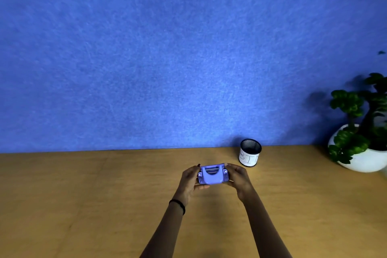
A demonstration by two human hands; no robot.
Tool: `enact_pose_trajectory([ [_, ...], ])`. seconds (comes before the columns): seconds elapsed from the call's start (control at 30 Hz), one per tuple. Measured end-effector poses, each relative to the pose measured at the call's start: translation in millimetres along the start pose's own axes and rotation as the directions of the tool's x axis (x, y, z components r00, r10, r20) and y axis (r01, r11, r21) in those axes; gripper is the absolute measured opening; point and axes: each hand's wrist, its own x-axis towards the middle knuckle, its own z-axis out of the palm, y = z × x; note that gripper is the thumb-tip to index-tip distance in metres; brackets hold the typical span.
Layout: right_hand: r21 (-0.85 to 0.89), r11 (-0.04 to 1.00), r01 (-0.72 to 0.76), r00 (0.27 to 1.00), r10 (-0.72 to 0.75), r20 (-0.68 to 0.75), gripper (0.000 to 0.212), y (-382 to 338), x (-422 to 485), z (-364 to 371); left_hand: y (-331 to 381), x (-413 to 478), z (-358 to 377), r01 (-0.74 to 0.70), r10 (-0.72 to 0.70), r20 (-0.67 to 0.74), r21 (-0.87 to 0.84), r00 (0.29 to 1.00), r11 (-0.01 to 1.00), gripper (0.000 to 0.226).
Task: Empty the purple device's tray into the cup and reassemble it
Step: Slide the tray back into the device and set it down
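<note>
Gripping the rounded purple device — left hand, right hand.

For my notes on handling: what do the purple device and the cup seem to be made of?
Purple device: probably plastic, smooth and slightly glossy, with soft highlights and small metal-looking rivets. Cup: seems dark metal mesh, since its inside looks finely gridded; a white paper-like label wraps it.

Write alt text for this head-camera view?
Two bare hands, left hand and right hand, hold a purple device above a wooden table. A mesh cup and potted plant stand right, before a blue wall.
</note>
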Motion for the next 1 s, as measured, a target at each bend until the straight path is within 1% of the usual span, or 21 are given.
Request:
enact_pose_trajectory([
  [0.1,-0.006,1.0,-0.009,0.999,0.01,0.033,0.024,1.5,-0.5,-3.9,-3.4,-0.4,0.8,0.007,-0.007,-0.007,-0.003,1.0,1.0,0.022],
  [0.2,0.02,1.0,-0.005,0.998,0.004,0.064,0.028,6.9,-2.7,-7.5,-6.7,-0.5,0.4,0.003,-0.003,-0.009,-0.009,1.0,1.0,0.016],
  [0.33,0.063,0.998,-0.014,0.993,0.006,0.121,0.025,14.7,-7.3,-10.7,-9.5,-2.2,-2.7,0.016,-0.016,-0.028,-0.027,0.999,1.0,0.013],
  [0.43,0.079,0.996,-0.033,0.99,0.022,0.137,0.024,19.4,-9.5,-9.7,-10.0,-3.3,-5.7,0.041,-0.042,-0.014,-0.04,0.999,0.998,0.012],
  [0.57,0.151,0.984,-0.093,0.988,0.073,0.134,0.024,23.8,-8.7,-8.3,-9.6,-4.9,-9.7,0.053,-0.053,0.006,-0.052,0.999,0.997,0.011],
  [0.67,0.191,0.975,-0.112,0.986,0.085,0.143,0.025,25.4,-8.7,-7.4,-9.9,-5.8,-11.5,0.053,-0.052,0.025,-0.048,0.998,0.997,0.012],
  [0.8,0.181,0.978,-0.105,0.988,0.081,0.133,0.025,25.1,-8.1,-5.3,-8.3,-6.0,-14.3,0.044,-0.041,0.056,-0.049,0.998,0.998,0.014],
  [1.0,0.112,0.992,-0.059,0.998,0.055,0.038,0.022,23.7,-5.5,-2.2,-7.1,-3.6,-16.8,0.047,-0.046,0.102,-0.005,0.994,0.999,0.015],
])
